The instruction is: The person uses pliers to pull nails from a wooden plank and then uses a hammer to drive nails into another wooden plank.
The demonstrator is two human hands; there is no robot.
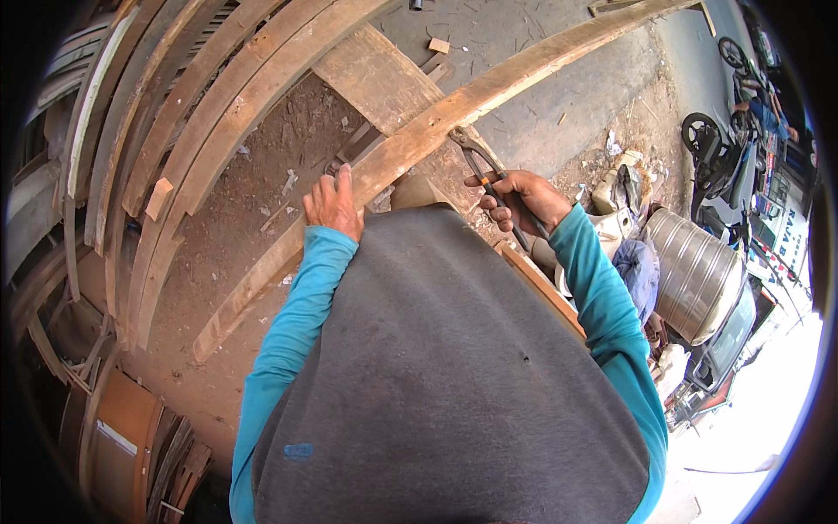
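Observation:
A long wooden beam (pixel 397 160) runs slantwise in front of me, from the lower left to the upper right. My left hand (pixel 334 206) grips it near the middle, with the fingers bent over its near side. Farther right, my right hand (pixel 522 201) is closed around the handles of a pair of pincers (pixel 477 162). The pincer jaws touch the beam's near edge; whether they bite on a nail is too small to tell. Beneath the beam lies a wide, rough board (pixel 375 77), which crosses it and passes partly out of sight under it.
Long planks (pixel 205 166) lean in a dense row at the left. On the right stand a ribbed metal drum (pixel 694 275) and parked motorcycles (pixel 711 157), with a person (pixel 768 118) in blue nearby. Wood scraps and dust litter the ground (pixel 559 83).

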